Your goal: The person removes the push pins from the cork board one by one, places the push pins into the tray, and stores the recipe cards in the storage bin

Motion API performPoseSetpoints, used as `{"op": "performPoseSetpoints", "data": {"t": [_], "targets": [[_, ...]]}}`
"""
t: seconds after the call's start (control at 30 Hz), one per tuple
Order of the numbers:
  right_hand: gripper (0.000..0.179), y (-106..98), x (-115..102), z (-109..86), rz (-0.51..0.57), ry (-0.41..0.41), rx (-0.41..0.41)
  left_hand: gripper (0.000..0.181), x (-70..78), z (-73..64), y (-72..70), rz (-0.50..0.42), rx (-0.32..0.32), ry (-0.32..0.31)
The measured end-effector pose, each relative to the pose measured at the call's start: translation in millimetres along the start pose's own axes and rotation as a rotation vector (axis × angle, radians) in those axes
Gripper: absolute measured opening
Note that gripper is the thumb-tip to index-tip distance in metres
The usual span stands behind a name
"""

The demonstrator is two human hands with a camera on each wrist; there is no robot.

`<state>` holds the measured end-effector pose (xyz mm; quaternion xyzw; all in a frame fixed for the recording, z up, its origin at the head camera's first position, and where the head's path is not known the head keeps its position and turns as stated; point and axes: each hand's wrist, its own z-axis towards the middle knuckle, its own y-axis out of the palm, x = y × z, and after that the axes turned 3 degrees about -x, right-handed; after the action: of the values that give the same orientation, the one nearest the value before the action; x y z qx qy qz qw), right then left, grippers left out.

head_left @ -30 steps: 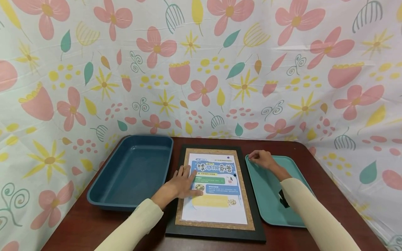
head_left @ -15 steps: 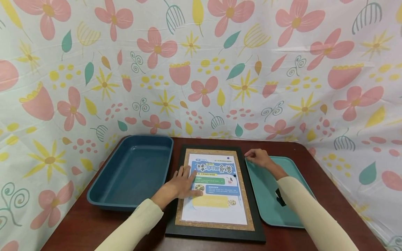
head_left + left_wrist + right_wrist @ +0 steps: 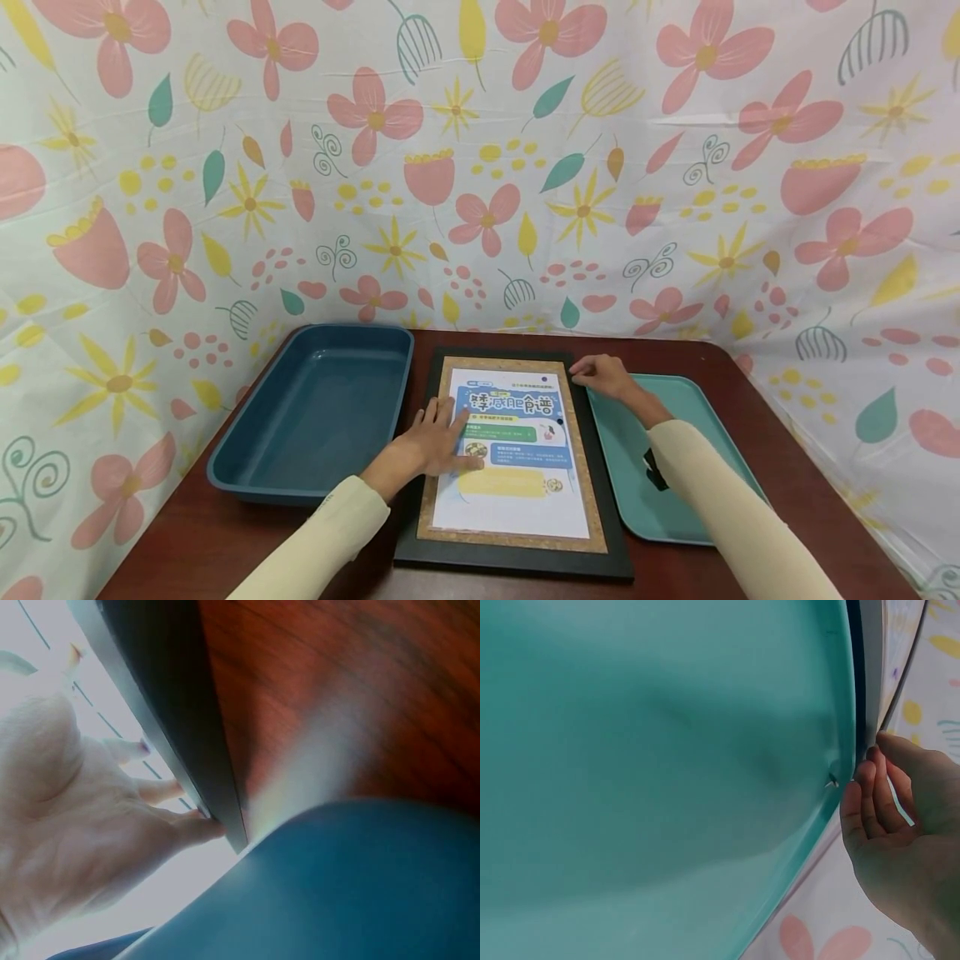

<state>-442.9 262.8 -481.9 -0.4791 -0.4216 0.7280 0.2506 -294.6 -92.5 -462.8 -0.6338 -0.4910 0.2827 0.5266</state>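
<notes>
A printed sheet (image 3: 517,512) with Chinese text lies on a black-framed cork board (image 3: 512,538). Two small dark dots that look like pin heads (image 3: 544,378) show near the sheet's right side. My left hand (image 3: 431,437) is spread flat over the sheet's left part and the frame; the left wrist view shows its fingertips at the black frame edge (image 3: 169,720). Thumb and fingers of my right hand (image 3: 603,377) are drawn together in a pinch at the board's upper right corner. The fingertips hide what they pinch, so I cannot tell its kind.
Right of the board lies a green tray (image 3: 637,500), under my right forearm. In its corner the right wrist view shows a small shiny bit (image 3: 831,780). A deep blue pan (image 3: 300,417) stands at the left. Behind the brown table hangs a flowered cloth (image 3: 480,167).
My right hand has moved left from the tray's upper left corner to the board's upper right frame, fingers still pinched. The left hand has stayed in place.
</notes>
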Motion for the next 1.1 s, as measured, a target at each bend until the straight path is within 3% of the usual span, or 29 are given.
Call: {"op": "performPoseSetpoints", "data": {"t": [0.63,1.1], "targets": [[0.018,11.5,-18.7,8.0,-0.024,-0.015,-0.029,0.098,-1.0,0.7,0.3,0.0,-0.003,-0.001],[0.022,20.5,-24.0,16.7,-0.013,0.029,-0.066,0.098,-2.6,-0.3,0.4,-0.018,-0.007,0.008]]}}
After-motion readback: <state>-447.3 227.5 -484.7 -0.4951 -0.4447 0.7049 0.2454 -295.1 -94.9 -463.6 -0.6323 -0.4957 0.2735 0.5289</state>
